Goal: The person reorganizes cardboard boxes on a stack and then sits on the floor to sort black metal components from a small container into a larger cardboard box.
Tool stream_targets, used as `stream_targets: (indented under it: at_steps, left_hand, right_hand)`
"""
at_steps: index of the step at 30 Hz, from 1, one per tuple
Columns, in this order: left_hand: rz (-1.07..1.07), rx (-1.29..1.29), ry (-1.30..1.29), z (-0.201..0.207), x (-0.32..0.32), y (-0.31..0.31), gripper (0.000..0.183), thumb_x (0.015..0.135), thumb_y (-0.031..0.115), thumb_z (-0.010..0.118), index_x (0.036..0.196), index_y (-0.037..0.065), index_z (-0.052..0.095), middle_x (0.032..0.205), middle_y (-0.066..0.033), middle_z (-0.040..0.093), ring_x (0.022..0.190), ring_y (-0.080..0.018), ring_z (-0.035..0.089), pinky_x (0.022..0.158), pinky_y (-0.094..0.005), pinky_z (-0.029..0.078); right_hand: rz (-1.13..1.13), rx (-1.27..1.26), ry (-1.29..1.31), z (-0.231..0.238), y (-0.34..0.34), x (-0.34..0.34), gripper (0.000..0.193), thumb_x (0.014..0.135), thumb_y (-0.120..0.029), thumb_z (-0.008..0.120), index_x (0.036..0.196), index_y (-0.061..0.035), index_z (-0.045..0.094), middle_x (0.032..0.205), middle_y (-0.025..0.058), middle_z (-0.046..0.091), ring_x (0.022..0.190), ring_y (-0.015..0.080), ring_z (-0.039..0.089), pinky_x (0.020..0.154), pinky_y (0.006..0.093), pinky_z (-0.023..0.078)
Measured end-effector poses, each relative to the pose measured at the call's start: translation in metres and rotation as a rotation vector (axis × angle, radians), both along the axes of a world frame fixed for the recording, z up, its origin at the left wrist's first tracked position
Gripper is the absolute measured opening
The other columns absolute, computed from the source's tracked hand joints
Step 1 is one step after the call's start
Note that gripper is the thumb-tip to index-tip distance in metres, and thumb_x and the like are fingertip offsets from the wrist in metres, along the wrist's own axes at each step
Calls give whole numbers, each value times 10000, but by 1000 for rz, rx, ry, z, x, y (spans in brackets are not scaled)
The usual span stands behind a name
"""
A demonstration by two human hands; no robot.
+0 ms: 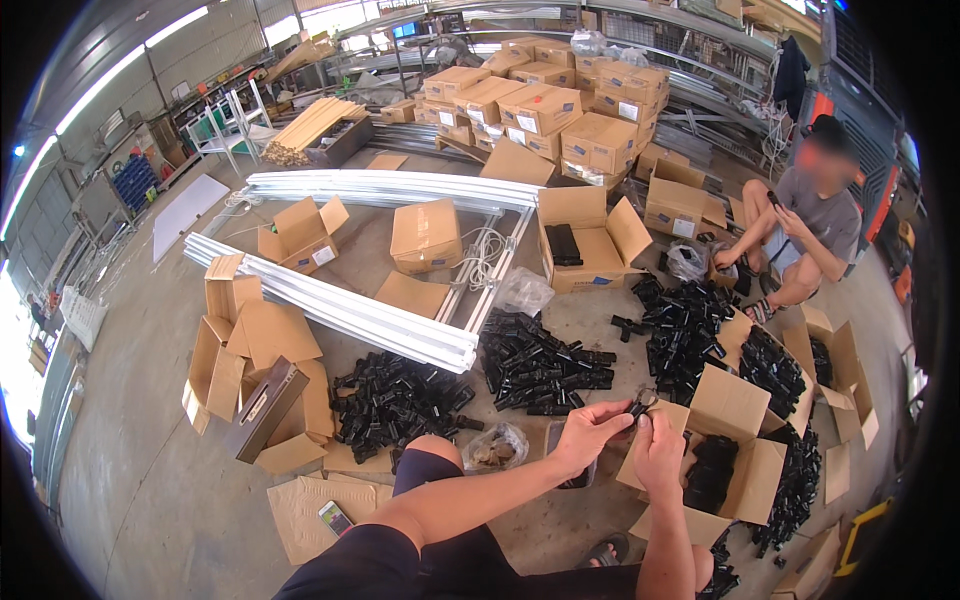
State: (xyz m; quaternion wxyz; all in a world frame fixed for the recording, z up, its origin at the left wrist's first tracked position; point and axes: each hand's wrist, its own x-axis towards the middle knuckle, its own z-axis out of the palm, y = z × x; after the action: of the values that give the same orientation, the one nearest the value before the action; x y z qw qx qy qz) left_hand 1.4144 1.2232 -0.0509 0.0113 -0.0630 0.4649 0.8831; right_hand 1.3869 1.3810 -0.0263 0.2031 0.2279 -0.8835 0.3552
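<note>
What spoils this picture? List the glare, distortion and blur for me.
Head view: the bright strip and left-edge patch glare white; head view: straight edges bend toward the black round rim; head view: the co-worker's head is blurred; head view: the small dark part between left hand and right hand lacks clear detail.

Phone [335,517] on flat cardboard [290,515]; long white rails [330,303] beyond; cartons [540,112] stacked at back; pale panel [188,215] at left.

Heaps of parts [540,365] lie on the floor [130,450] ahead and right; an open carton [755,485] among them holds more. Beyond are long rails [330,302] (a box [425,238] sits between them), then stacked cartons [540,108]. Left, a phone [335,517] rests on flattened cardboard [293,510].
</note>
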Motion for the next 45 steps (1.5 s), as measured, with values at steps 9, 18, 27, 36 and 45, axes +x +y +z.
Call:
stream_targets:
  at_steps: [9,18,27,36,45]
  left_hand:
    - [-6,14,7,1,0,-1,350,1021,84,687,1352,-25,658,1200,-77,735,997,-98,691,894,-257,587]
    - [-15,65,23,-1,2,2,333,1019,68,683,1334,-37,661,1203,-98,733,1011,-129,702,912,-291,606]
    - [-37,60,18,4,3,5,301,1014,33,674,1308,-26,674,1184,-106,734,1025,-165,709,929,-352,627]
    - [-4,26,-5,3,3,4,294,999,2,677,1290,-37,673,1203,-134,728,1045,-200,716,940,-398,635]
    - [-25,12,31,8,2,4,317,1002,4,676,1315,-45,663,1236,-125,719,1051,-174,705,939,-354,629]
  right_hand:
    - [-3,-85,-3,8,-7,1,269,1046,-195,574,844,-18,594,742,211,625,656,426,615,601,496,449]
    - [-21,-4,-36,2,5,1,213,1032,-180,598,893,-19,614,793,187,652,676,392,634,623,464,472]
    - [-34,21,-24,5,10,1,233,1014,-209,633,858,-36,622,762,175,643,683,387,632,614,473,479]
    - [-50,26,-3,6,7,3,240,1020,-242,635,861,-64,619,757,133,648,678,369,650,588,468,494]
    - [-23,-63,-74,13,5,4,279,1027,-265,630,833,-65,612,757,141,682,658,361,667,563,471,488]
